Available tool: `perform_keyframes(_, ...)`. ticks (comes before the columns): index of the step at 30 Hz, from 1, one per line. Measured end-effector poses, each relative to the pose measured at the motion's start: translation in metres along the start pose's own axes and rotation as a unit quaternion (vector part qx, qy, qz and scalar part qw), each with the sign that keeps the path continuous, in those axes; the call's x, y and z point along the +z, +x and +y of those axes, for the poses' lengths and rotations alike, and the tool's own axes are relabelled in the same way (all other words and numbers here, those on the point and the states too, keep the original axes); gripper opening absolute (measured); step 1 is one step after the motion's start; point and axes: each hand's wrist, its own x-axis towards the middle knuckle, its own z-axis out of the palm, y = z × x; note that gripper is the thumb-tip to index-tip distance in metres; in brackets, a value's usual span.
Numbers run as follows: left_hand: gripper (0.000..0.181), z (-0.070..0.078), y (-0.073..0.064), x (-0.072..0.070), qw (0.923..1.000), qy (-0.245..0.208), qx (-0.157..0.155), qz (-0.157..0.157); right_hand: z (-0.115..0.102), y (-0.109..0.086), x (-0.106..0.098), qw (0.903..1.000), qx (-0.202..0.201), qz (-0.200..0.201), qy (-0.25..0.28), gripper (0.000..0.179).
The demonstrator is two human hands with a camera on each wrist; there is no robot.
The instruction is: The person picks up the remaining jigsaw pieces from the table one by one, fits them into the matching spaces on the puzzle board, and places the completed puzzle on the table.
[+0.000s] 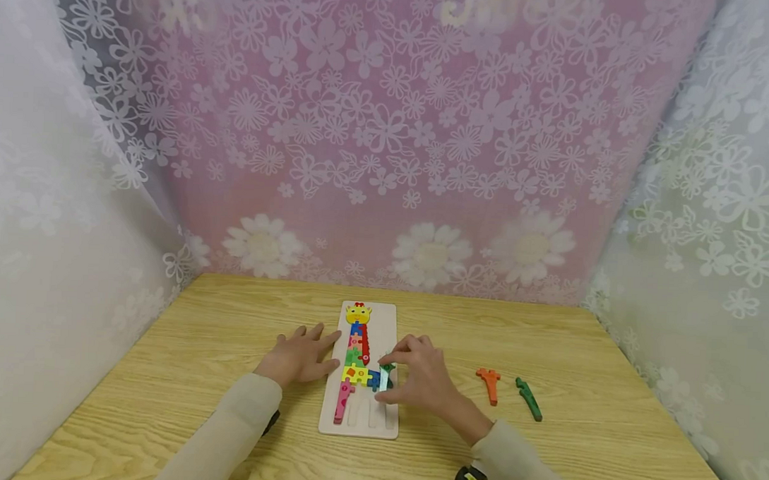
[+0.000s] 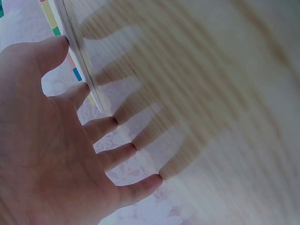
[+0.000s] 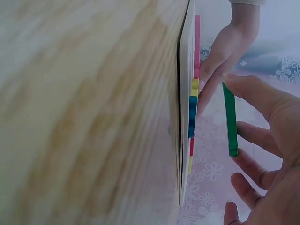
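A white puzzle board (image 1: 383, 328) lies on the table with a colourful giraffe partly filled in. Its yellow head piece (image 1: 358, 315), neck pieces, blue body piece (image 1: 374, 379) and pink leg piece (image 1: 343, 404) sit in their places. Below the body, leg-shaped recesses show bare. My right hand (image 1: 423, 377) pinches a green puzzle piece (image 3: 230, 121) between thumb and fingertips, raised off the board's face. On the left side my left hand (image 1: 298, 357) rests with fingers spread, fingertips on the table, thumb and index finger (image 2: 80, 91) at the board's edge.
To the right of the board, an orange puzzle piece (image 1: 490, 386) and a dark green puzzle piece (image 1: 529, 399) lie on the wooden table (image 1: 453, 447). Flowered curtains (image 1: 387, 162) hang behind and at both sides.
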Motion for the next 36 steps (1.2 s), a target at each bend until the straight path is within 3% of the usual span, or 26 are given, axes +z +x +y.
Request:
perform_keyframes(16,0.067,0.0,0.0,-0.001,1.0,-0.001,0.002,-0.002,-0.011,0.002,0.006,0.999,0.0,-0.038,0.023,0.045)
perform_keyframes(36,0.069,-0.001,0.003,0.0,1.0,0.0,0.004,-0.003,-0.025,0.008,0.015,0.9964,0.006,-0.084,0.009,0.048)
